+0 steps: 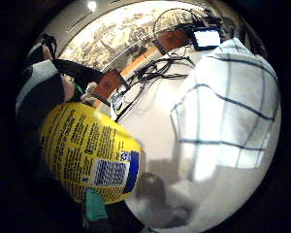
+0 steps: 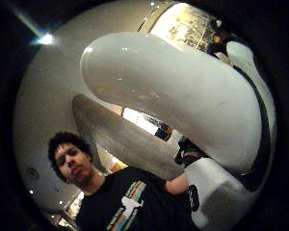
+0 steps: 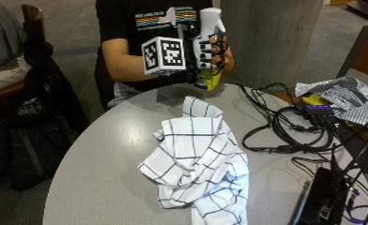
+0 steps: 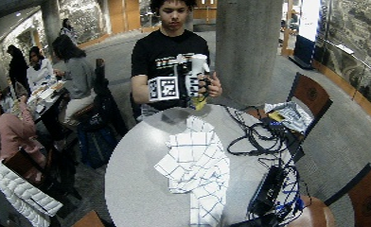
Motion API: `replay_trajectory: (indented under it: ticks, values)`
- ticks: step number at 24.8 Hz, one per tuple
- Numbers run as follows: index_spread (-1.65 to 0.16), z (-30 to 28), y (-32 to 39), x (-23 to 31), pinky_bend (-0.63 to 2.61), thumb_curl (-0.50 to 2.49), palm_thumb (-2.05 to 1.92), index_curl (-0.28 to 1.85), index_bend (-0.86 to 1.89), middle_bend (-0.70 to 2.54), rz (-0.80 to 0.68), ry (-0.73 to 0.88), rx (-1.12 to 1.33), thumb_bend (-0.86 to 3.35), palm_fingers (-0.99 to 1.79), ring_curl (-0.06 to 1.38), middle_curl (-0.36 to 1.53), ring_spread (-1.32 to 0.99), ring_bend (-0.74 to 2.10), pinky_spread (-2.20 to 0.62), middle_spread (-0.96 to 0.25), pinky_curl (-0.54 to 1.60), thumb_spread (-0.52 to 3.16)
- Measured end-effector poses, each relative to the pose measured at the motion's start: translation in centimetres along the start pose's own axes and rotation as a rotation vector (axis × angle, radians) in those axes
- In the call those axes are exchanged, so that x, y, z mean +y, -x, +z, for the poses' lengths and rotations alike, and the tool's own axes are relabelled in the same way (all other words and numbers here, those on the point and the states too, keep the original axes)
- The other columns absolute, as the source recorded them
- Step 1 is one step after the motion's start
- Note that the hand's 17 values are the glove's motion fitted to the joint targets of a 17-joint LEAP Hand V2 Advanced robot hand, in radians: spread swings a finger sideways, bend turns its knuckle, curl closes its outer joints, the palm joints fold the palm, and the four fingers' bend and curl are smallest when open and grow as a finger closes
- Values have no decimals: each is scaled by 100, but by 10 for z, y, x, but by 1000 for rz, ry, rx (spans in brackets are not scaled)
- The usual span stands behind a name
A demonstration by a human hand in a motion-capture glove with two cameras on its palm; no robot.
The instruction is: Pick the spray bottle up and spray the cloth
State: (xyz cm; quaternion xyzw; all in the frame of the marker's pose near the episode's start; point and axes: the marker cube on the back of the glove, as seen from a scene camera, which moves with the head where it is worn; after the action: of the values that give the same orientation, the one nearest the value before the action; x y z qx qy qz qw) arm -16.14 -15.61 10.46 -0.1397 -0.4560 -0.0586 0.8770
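Right hand (image 3: 210, 52) at top centre of the outside view, fingers (image 3: 220, 48) curled round the bottle (image 3: 207, 44) neck, holds it above the desk (image 3: 103, 173) edge behind the cloth (image 3: 199, 161); rigid, smooth plastic, probably light, best gripped at neck by the trigger.

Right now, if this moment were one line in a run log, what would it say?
phase: bottle lifted | right hand: grips spray bottle, raised above table | checked cloth: crumpled on table, untouched | spray: not visible
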Motion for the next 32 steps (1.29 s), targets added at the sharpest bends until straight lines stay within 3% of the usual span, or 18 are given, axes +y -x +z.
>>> replay_trajectory:
  ticks: [7,16,20,27,32]
  values:
    - [-16,49,-29,-6,37,67,88,50,16,37,3,12,-26,-3,118,44,57,-4,59,-5,-5,38,64]
    - [-18,46,-44,2,29,64,85,48,12,40,98,43,-36,-4,109,44,57,-6,56,-2,-6,36,74]
    - [-23,24,-38,23,38,60,80,40,-5,39,96,22,57,-4,74,44,56,-4,52,5,-5,40,83]
    - [-27,-54,-28,81,44,56,81,31,4,39,152,-146,387,-1,67,40,53,-1,44,11,-2,39,95]
    - [-30,-107,-34,143,43,56,85,26,5,42,345,-210,626,0,67,38,51,0,43,15,-1,38,101]
